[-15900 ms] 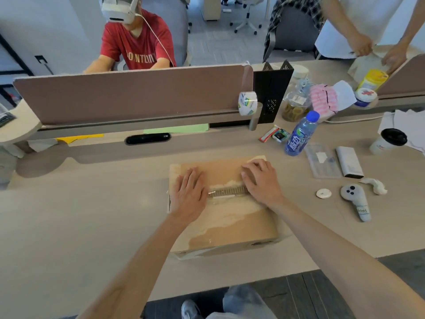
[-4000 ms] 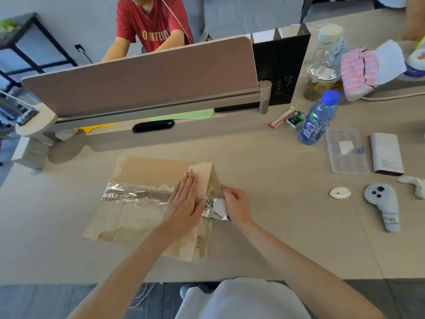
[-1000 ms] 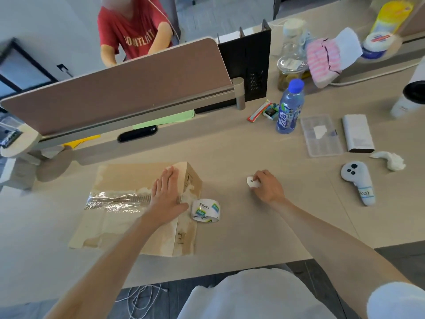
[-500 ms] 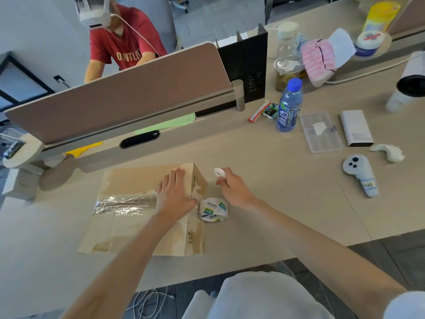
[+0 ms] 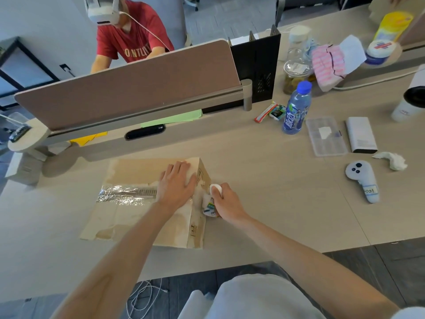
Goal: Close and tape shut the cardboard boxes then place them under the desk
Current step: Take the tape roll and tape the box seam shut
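A closed cardboard box (image 5: 138,217) lies on the desk (image 5: 276,203) with a strip of clear tape (image 5: 124,195) across its top. My left hand (image 5: 177,185) presses flat on the box top near its right edge. My right hand (image 5: 226,203) is against the box's right side, pinching a small white round object (image 5: 215,188) between thumb and fingers. The tape roll (image 5: 208,207) stands by that side of the box, partly hidden behind my right hand.
To the right are a blue bottle (image 5: 296,109), a clear plastic case (image 5: 325,135), a white box (image 5: 361,134), a grey controller (image 5: 363,178) and a crumpled tissue (image 5: 391,160). A divider panel (image 5: 128,88) runs along the back, with a person seated behind it. Cables lie on the floor.
My right hand picked up the small white round object from the desk and carried it left to the box's right side beside the tape roll. My left hand stayed on the box.
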Demonstrator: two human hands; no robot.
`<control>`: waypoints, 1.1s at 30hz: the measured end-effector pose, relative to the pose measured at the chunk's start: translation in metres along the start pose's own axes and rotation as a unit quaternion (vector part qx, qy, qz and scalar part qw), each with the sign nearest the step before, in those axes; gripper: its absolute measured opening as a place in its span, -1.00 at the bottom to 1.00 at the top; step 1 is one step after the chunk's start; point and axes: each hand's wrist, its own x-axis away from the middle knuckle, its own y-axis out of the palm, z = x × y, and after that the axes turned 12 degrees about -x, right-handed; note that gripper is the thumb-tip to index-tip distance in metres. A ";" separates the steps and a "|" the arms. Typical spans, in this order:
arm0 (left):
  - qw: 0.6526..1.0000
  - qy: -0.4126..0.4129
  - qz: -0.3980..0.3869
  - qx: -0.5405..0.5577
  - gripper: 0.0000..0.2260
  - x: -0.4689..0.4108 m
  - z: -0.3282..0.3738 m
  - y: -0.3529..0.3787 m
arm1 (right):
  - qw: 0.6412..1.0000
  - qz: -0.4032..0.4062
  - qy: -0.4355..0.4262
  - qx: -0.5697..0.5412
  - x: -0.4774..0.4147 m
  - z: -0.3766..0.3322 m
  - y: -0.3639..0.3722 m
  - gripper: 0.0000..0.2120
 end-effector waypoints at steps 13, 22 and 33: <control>0.999 0.023 -0.019 0.031 -0.48 0.033 -0.013 0.018 | 1.000 -0.010 0.025 -0.009 0.011 -0.007 0.028 -0.72; 0.999 0.024 0.000 0.042 -0.50 0.033 -0.013 0.019 | 0.999 -0.012 0.034 -0.013 0.012 -0.004 0.035 -0.77; 0.999 0.024 -0.003 0.036 -0.49 0.032 -0.013 0.022 | 0.997 -0.047 0.023 0.062 0.028 0.014 0.045 -0.74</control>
